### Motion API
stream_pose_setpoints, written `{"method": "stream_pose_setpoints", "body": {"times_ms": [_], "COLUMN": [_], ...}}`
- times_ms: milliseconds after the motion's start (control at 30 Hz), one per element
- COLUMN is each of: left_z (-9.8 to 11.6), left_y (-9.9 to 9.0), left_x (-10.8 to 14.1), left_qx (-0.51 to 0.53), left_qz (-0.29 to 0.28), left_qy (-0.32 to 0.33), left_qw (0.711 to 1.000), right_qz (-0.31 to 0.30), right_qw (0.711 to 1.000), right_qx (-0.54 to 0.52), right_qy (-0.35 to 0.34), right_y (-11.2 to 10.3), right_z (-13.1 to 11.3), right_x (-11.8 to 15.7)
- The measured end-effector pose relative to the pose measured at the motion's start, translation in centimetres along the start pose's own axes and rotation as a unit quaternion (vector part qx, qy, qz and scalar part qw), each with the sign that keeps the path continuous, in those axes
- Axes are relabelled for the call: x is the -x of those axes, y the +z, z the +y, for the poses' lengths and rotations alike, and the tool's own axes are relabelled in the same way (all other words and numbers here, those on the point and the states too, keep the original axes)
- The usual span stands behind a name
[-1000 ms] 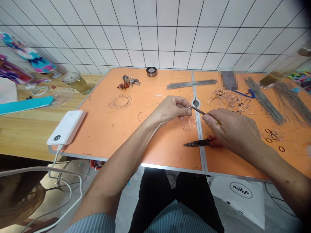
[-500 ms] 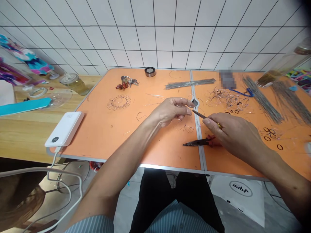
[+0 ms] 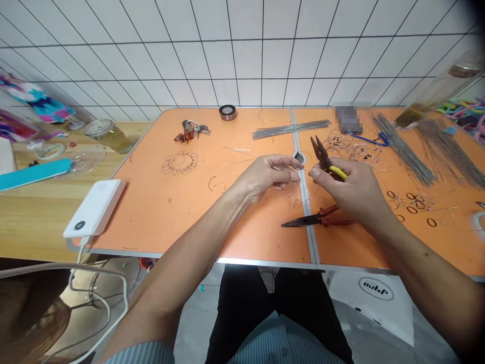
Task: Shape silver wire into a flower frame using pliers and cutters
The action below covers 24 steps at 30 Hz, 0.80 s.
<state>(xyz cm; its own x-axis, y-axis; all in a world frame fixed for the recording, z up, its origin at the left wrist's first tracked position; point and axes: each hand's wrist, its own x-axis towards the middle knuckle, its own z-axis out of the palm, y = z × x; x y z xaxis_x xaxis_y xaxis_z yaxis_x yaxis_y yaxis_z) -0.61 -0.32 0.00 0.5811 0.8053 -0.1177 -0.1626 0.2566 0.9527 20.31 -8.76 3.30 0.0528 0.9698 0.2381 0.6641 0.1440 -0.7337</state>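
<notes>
My left hand (image 3: 267, 174) pinches a thin wire bent into loops (image 3: 293, 198), which hangs below the fingers and is hard to see against the orange table. In my right hand (image 3: 352, 187) is a pair of yellow-handled pliers (image 3: 322, 152); the dark jaws point up and away from me, slightly parted, with no wire visible between them. My right thumb and fingertips are close to the wire's right side; whether they touch it I cannot tell. Red-handled long-nose pliers (image 3: 303, 221) lie below both hands, across the table's metal seam. A finished-looking ring of wire loops (image 3: 180, 162) lies to the left.
Bundles of straight wire (image 3: 291, 129) lie at the back and right. Around them are tangled wire (image 3: 354, 146), small dark rings (image 3: 413, 202), keys (image 3: 193, 130), a roll of tape (image 3: 228, 112) and a white power bank (image 3: 94, 208). A glass bottle (image 3: 435, 96) stands back right.
My right hand has turned the yellow-handled pliers, so the jaws swung from pointing left at the wire to pointing upward, away from it. My left hand keeps its pinch. The view shifted slightly.
</notes>
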Motion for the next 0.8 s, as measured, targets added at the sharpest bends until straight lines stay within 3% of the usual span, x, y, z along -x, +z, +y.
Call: {"method": "stream_pose_setpoints", "body": {"times_ms": [367, 600, 800], "left_z": [-1.3, -1.2, -1.3], "left_y": [0.2, 0.5, 0.6], "left_x": [-0.4, -0.5, -0.4], "left_qx": [-0.032, -0.061, -0.1], "left_qz": [-0.029, -0.029, -0.035], "left_qy": [0.019, 0.037, 0.038], "left_qw": [0.999, 0.997, 0.994], "right_qz": [-0.023, -0.081, -0.09], "right_qw": [0.997, 0.995, 0.994], "right_qx": [-0.054, -0.025, -0.002], "right_qy": [0.042, 0.057, 0.061], "right_y": [0.6, 0.1, 0.1], "right_z": [0.6, 0.2, 1.0], "right_x": [-0.7, -1.1, -1.4]}}
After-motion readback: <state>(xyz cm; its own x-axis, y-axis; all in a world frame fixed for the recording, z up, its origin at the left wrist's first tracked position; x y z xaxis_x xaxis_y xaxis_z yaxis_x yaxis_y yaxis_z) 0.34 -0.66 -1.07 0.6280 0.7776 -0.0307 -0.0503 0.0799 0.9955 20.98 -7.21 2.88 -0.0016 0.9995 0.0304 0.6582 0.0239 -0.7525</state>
